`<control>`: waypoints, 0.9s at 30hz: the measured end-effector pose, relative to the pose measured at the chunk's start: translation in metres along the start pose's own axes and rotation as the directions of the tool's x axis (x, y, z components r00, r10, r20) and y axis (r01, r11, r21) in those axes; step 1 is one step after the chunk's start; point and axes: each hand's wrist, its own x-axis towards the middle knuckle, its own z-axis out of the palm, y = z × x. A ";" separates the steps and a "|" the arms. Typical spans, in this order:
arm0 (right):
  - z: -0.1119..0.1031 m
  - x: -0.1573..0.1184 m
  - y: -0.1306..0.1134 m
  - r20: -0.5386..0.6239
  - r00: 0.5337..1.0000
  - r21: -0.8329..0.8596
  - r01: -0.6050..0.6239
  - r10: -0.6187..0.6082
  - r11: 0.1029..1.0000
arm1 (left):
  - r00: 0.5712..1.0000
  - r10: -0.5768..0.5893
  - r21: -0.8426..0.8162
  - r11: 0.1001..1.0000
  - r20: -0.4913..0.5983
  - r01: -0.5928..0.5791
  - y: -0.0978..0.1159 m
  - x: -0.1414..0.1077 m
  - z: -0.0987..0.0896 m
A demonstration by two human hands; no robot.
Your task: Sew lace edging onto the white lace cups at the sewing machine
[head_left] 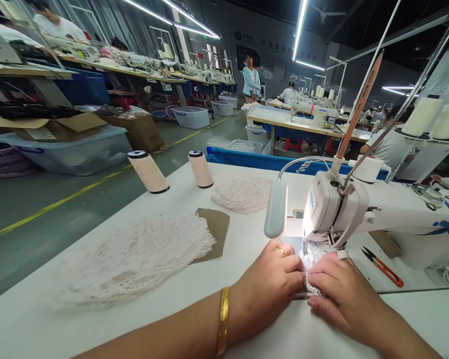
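A narrow piece of white lace (313, 279) lies under the needle area of a white sewing machine (322, 204), lit by the machine's lamp. My left hand (275, 279), with a ring and a gold bangle, has its fingers curled closed at the lace's left edge. On the other side, my right hand (340, 289) has its fingertips pressed together on the lace's right edge, its thumb lower down. Both hands are just in front of the presser foot, which is partly hidden. Orange-handled thread snips (383, 267) rest on the table right of my right hand.
A large pile of lace pieces (134, 259) lies at left, partly over brown card (217, 232). Behind it are a smaller lace pile (241, 194) and two thread cones (148, 172). A lamp (276, 209) hangs beside the machine head. Other people work at machines beyond.
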 end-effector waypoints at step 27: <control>0.012 0.006 0.010 -0.060 0.998 -0.037 -0.039 0.037 0.999 | 0.998 0.002 0.094 0.996 0.059 -0.007 -0.010 0.003 0.004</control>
